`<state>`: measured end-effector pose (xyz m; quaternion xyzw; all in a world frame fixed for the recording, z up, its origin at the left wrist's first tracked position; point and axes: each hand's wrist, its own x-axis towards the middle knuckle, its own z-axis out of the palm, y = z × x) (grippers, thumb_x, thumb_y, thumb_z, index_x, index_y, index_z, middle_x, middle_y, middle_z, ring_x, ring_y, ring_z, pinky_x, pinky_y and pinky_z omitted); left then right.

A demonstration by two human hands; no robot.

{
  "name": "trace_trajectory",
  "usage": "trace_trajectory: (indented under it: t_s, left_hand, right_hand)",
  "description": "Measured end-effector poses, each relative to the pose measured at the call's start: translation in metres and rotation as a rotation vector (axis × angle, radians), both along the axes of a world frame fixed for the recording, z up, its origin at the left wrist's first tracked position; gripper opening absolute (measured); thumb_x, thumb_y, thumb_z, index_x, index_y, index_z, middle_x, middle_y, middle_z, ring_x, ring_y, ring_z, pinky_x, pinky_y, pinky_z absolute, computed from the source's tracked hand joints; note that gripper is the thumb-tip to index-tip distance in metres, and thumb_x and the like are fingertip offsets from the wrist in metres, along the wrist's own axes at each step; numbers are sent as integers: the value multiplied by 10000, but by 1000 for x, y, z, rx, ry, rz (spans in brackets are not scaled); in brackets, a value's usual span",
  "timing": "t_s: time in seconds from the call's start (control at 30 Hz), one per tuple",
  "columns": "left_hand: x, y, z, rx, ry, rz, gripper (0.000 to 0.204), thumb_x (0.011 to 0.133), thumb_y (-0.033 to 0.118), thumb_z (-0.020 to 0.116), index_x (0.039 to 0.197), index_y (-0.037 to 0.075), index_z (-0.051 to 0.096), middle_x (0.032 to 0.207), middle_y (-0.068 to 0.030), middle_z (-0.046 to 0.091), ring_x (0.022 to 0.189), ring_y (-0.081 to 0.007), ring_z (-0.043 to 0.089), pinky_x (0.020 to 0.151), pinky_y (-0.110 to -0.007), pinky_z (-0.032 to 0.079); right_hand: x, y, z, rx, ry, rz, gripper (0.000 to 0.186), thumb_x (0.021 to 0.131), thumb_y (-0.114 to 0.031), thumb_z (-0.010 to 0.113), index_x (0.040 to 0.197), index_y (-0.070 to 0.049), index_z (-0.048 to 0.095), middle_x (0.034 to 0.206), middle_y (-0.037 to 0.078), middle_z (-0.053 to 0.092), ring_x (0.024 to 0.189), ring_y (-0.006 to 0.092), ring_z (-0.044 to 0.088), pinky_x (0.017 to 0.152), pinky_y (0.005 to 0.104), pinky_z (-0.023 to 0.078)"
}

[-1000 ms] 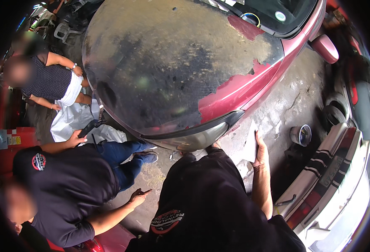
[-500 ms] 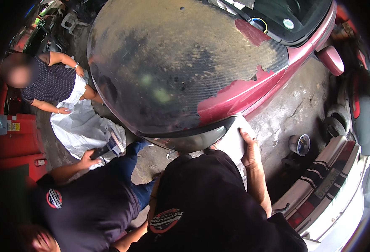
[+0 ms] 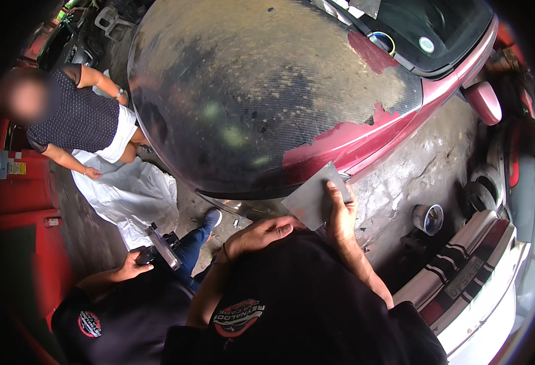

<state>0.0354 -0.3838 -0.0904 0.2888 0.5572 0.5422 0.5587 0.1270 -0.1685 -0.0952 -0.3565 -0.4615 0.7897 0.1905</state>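
Observation:
A grey rectangular sheet of sandpaper is tilted over the front corner of a car hood. My right hand grips the sheet's right side, with the thumb lying on its face. Fingers stretched out, my left hand comes up to the sheet's lower edge in front of the headlight; I cannot tell whether its fingertips touch the sheet. Peeling clear coat and bare, stained patches cover most of the hood, while pink-red paint remains along its near right edge.
A co-worker at my left holds a dark device with a flat panel. Another person stands beyond, near white plastic sheeting. To the right are a paint can, a tyre and a white car part with red lights.
The sheet has turned so its grey face shows, and my right hand has shifted left with it. My left hand has come up into view beside it. The co-worker's device has moved lower.

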Motion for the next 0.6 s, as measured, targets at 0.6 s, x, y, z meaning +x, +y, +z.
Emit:
trace_trajectory:
  t_s: [0.6]
  left_hand:
    - [2,113,-33,11,-648,1065,252,1036,309,761,1150,96,692,984,-11,703,782,-115,616,639,-291,456]
  right_hand:
    - [-51,23,-27,272,-278,164,404,1103,-374,659,1003,12,723,762,28,691,613,89,601,504,281,473]
